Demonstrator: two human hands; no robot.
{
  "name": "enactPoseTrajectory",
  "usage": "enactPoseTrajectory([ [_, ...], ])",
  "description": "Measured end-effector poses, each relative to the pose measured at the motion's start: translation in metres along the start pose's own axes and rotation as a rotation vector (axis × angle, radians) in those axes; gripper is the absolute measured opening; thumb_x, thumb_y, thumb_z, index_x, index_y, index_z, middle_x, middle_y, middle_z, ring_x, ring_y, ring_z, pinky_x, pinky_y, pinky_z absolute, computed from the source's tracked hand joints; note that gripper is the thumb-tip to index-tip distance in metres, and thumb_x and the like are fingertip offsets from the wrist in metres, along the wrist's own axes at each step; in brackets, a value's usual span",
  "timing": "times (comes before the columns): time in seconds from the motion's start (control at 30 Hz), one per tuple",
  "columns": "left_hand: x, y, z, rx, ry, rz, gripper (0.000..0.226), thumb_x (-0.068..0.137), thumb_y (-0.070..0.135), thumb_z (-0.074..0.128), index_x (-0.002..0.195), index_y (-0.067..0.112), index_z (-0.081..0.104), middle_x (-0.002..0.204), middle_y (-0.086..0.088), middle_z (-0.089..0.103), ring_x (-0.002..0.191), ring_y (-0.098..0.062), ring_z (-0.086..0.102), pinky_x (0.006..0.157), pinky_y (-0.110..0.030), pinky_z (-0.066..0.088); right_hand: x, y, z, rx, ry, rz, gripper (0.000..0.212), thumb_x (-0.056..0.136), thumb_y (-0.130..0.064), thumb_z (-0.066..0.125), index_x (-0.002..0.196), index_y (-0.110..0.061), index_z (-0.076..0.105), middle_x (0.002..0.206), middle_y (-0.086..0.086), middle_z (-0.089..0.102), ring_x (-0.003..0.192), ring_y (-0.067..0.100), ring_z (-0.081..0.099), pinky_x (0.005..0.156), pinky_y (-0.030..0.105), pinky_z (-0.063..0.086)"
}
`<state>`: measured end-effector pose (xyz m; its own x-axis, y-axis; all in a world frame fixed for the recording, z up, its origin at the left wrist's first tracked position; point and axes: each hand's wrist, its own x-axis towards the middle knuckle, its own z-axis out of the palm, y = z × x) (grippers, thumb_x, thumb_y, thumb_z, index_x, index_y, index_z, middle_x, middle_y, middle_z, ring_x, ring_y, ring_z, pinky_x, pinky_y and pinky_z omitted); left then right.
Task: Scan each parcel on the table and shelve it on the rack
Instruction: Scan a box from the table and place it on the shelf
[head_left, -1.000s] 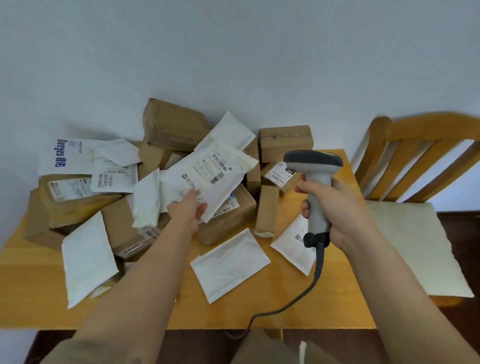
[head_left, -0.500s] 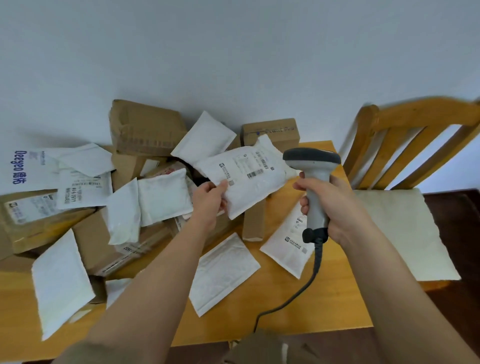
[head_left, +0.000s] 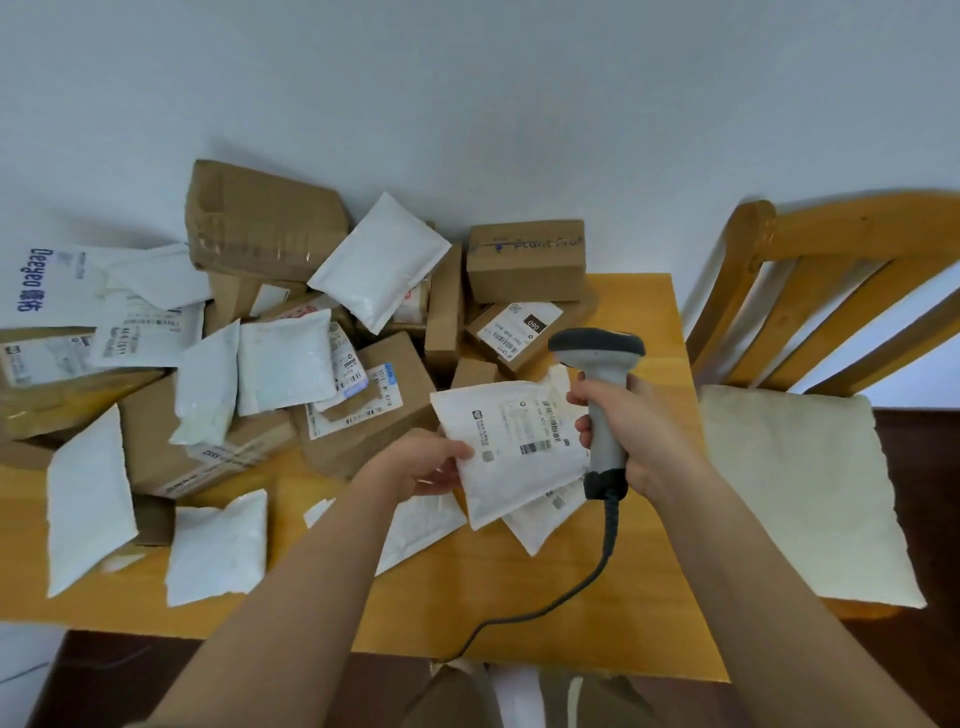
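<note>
White mailer pinched at left edge by left hand fingers, held above surface, label up for reading. Scanner grasped in right hand, head kept over barcode.

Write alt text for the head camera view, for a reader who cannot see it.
A person's left hand holds a white padded mailer, label up, beside a grey corded barcode scanner gripped in the right hand. Behind them, cardboard boxes and more white mailers lie heaped on a wooden table, with a cushioned wooden chair to the right.
</note>
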<state>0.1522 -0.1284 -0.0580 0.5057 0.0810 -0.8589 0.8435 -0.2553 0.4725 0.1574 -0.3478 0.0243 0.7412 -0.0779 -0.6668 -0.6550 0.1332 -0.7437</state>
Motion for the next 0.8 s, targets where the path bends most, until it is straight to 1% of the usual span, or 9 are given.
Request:
enactPoseTrajectory([
  [0.1, 0.005, -0.028, 0.009, -0.196, 0.032, 0.022, 0.024, 0.094, 0.017, 0.065, 0.118, 0.015, 0.061, 0.109, -0.003, 0.071, 0.101, -0.022, 0.066, 0.093, -0.037, 0.052, 0.009, 0.009, -0.009, -0.084, -0.057, 0.032, 0.012, 0.089, -0.009, 0.064, 0.096, -0.016, 0.057, 0.086, 0.008, 0.061, 0.057, 0.014, 0.052, 0.053, 0.027, 0.047],
  [0.23, 0.001, -0.057, 0.017, -0.453, 0.051, 0.082, 0.014, 0.099, 0.012, 0.058, 0.112, 0.016, 0.056, 0.114, -0.007, 0.068, 0.104, -0.027, 0.064, 0.095, -0.045, 0.053, 0.016, 0.026, -0.012, -0.178, -0.102, 0.032, 0.013, 0.090, -0.012, 0.066, 0.100, -0.016, 0.059, 0.081, 0.005, 0.060, 0.058, 0.014, 0.053, 0.055, 0.027, 0.047],
  [0.37, -0.010, -0.073, 0.012, -0.570, 0.094, 0.153, 0.013, 0.100, 0.007, 0.052, 0.111, 0.015, 0.054, 0.110, -0.007, 0.067, 0.096, -0.025, 0.064, 0.081, -0.039, 0.055, 0.024, 0.043, -0.010, -0.217, -0.059, -0.044, 0.033, 0.084, -0.014, 0.076, 0.109, -0.018, 0.055, 0.086, 0.001, 0.064, 0.059, 0.012, 0.055, 0.058, 0.027, 0.050],
  [0.43, -0.016, -0.079, 0.005, -0.603, 0.091, 0.177, 0.014, 0.099, 0.006, 0.053, 0.111, 0.014, 0.053, 0.111, -0.008, 0.068, 0.096, -0.025, 0.065, 0.081, -0.039, 0.055, 0.027, 0.049, -0.006, -0.222, -0.043, -0.053, 0.042, 0.081, -0.013, 0.079, 0.116, -0.016, 0.055, 0.091, 0.003, 0.067, 0.059, 0.012, 0.057, 0.061, 0.029, 0.053],
  [0.5, -0.023, -0.086, -0.004, -0.607, 0.087, 0.196, 0.014, 0.098, 0.005, 0.055, 0.110, 0.013, 0.055, 0.111, -0.008, 0.070, 0.097, -0.025, 0.066, 0.086, -0.042, 0.055, 0.028, 0.056, 0.000, -0.247, -0.043, -0.047, 0.046, 0.079, -0.013, 0.080, 0.118, -0.014, 0.056, 0.092, 0.004, 0.069, 0.063, 0.013, 0.061, 0.068, 0.033, 0.058],
  [0.57, -0.031, -0.095, -0.014, -0.609, 0.086, 0.185, 0.018, 0.097, 0.005, 0.056, 0.113, 0.012, 0.057, 0.114, -0.009, 0.071, 0.103, -0.026, 0.067, 0.089, -0.043, 0.054, 0.029, 0.065, 0.006, -0.295, -0.033, -0.045, 0.049, 0.077, -0.014, 0.082, 0.120, -0.014, 0.057, 0.098, 0.003, 0.070, 0.079, 0.018, 0.068, 0.079, 0.040, 0.060],
  [0.7, -0.044, -0.115, -0.030, -0.482, 0.191, 0.083, 0.046, 0.093, 0.005, 0.062, 0.136, 0.014, 0.046, 0.124, -0.009, 0.065, 0.110, -0.026, 0.064, 0.094, -0.040, 0.052, 0.023, 0.072, 0.022, -0.335, -0.012, -0.037, 0.043, 0.081, -0.012, 0.077, 0.120, -0.015, 0.057, 0.105, 0.007, 0.068, 0.088, 0.022, 0.066, 0.077, 0.039, 0.058],
  [0.73, -0.047, -0.118, -0.033, -0.401, 0.282, 0.093, 0.061, 0.090, 0.004, 0.065, 0.142, 0.018, 0.037, 0.130, -0.008, 0.059, 0.115, -0.025, 0.059, 0.097, -0.040, 0.049, 0.021, 0.074, 0.026, -0.354, -0.012, -0.054, 0.044, 0.082, -0.013, 0.077, 0.120, -0.016, 0.056, 0.108, 0.009, 0.068, 0.092, 0.024, 0.066, 0.079, 0.040, 0.057],
  [0.8, -0.056, -0.119, -0.038, -0.233, 0.455, 0.250, 0.087, 0.084, 0.005, 0.073, 0.150, 0.027, 0.022, 0.144, -0.001, 0.042, 0.128, -0.019, 0.044, 0.105, -0.038, 0.041, 0.013, 0.073, 0.036, -0.415, -0.042, -0.101, 0.045, 0.081, -0.013, 0.078, 0.119, -0.017, 0.054, 0.111, 0.010, 0.067, 0.101, 0.029, 0.066, 0.087, 0.046, 0.056],
])
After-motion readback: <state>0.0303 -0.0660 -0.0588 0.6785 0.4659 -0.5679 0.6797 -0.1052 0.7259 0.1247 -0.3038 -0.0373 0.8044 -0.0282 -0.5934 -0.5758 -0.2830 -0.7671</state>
